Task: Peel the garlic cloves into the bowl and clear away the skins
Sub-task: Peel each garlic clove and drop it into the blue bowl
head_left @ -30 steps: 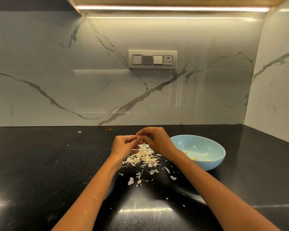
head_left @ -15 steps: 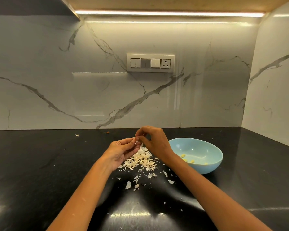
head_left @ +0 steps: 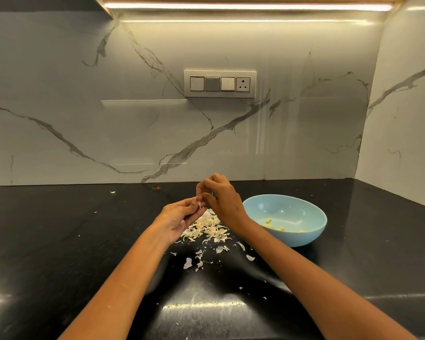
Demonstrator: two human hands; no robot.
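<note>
Left hand (head_left: 182,218): palm up, fingertips pinching a small garlic clove (head_left: 199,201). Right hand (head_left: 222,197): just above and touching the left, fingers curled, nipping at the clove's pale skin. Pile of skins (head_left: 206,229): on the black counter (head_left: 59,241) directly beneath both hands, loose flakes scattered nearer the forearms. Blue bowl (head_left: 312,231): just right of the right wrist, a few peeled yellow cloves (head_left: 268,220) inside.

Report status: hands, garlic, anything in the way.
Left hand holds a clove; right hand pinches its skin. Bowl holds a few peeled cloves. Skins pile uncleared on counter.
</note>
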